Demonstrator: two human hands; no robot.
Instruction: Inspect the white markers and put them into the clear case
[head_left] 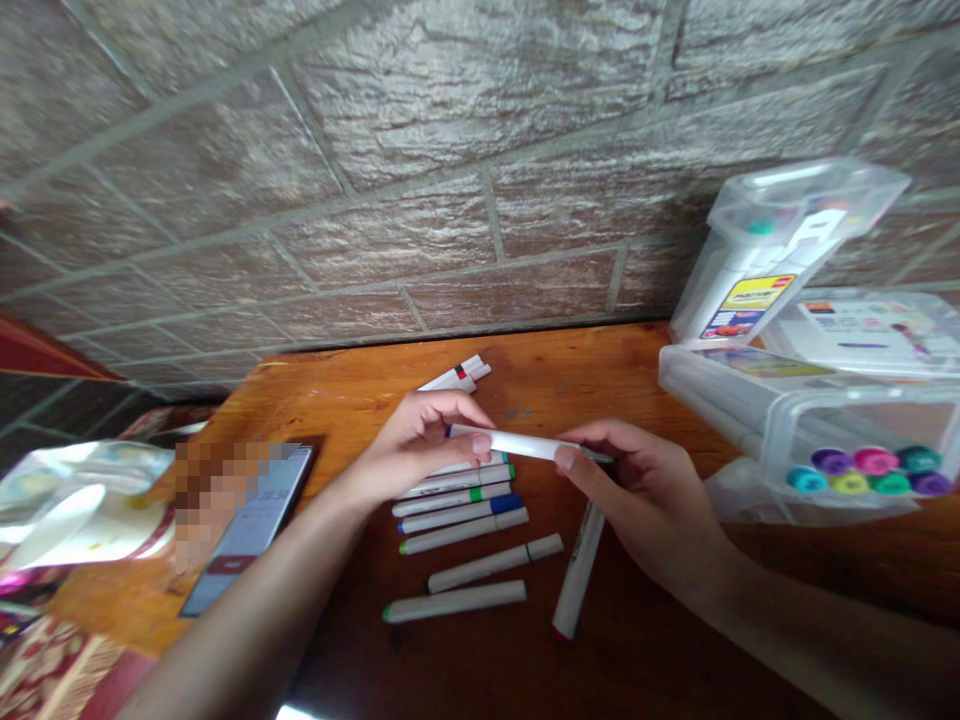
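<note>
So a white marker (pixel 521 444) is being held up in the air between both hands, kinda level, above the middle of the counter (pixel 337 400). Its bluish end is pinched by the left hand (pixel 435 440), thumb in front, so that grip is closed down pretty narrow. The other end is held by the right hand (pixel 649 500), also in a narrow grip between thumb and fingers. A dark, pointy bit is poking out past the right thumb, but whether it's a tip or part of a cap can't be told.

Below the hands, a bunch of markers (pixel 465 520) is laid out roughly side by side, with green, blue and light green showing on them; the top ones are partly covered by the left hand. Closer to the camera, a dark-ended marker (pixel 495 563) and a green-ended marker (pixel 455 602) are set a bit apart. A red-ended marker (pixel 579 580) is angled off to the right, its upper end hidden by the right hand. A few more white pens (pixel 457 374) can be seen past the left hand, toward the stone wall (pixel 420 200).

Over on the right, a clear case (pixel 862 398) is lying down with colourful marker ends showing, and a taller clear case (pixel 750 265) is stood behind it. A phone (pixel 255 550) is parked on the left, partly blocked by the left forearm.
</note>
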